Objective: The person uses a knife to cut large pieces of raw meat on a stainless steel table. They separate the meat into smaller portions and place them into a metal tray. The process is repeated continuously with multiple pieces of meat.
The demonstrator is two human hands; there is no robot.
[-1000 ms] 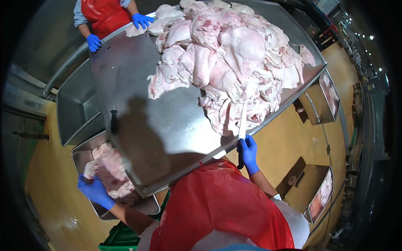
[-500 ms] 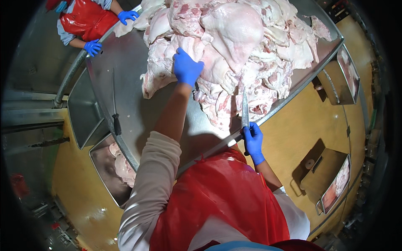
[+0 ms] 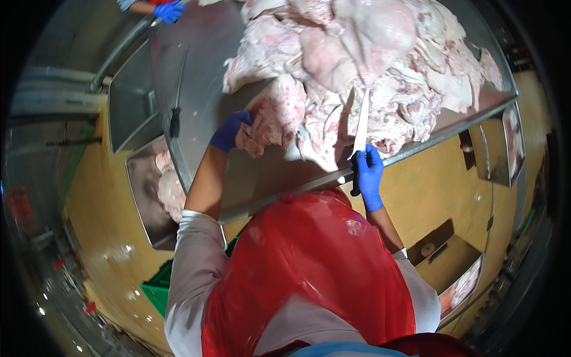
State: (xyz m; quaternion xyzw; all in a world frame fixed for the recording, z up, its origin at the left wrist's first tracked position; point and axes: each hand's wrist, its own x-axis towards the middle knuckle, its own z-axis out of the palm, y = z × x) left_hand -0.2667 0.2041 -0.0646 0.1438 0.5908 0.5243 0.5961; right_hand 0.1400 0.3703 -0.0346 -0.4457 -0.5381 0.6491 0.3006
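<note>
My left hand (image 3: 231,131), in a blue glove, grips the left edge of a piece of raw meat (image 3: 277,110) with pale skin and fat. That piece lies at the near left side of a large pile of pale meat cuts (image 3: 380,35) on the metal table (image 3: 205,89). In my right hand (image 3: 371,175), also gloved in blue, is a knife (image 3: 362,122) held by its dark handle. Its blade points away from me, over the near edge of the pile. The fingertips of my left hand are partly hidden by the meat.
Another knife (image 3: 177,101) lies on the table's left side. Below the left edge stand a metal bin (image 3: 131,101) and one holding meat (image 3: 143,196). More meat bins (image 3: 496,146) are at the right. A green crate (image 3: 159,288) sits on the floor. A co-worker's gloved hand (image 3: 169,11) shows far left.
My left hand has drawn a piece of meat from the pile toward me and left. My right hand keeps hold of the knife. The view has shifted, and the co-worker is mostly out of it.
</note>
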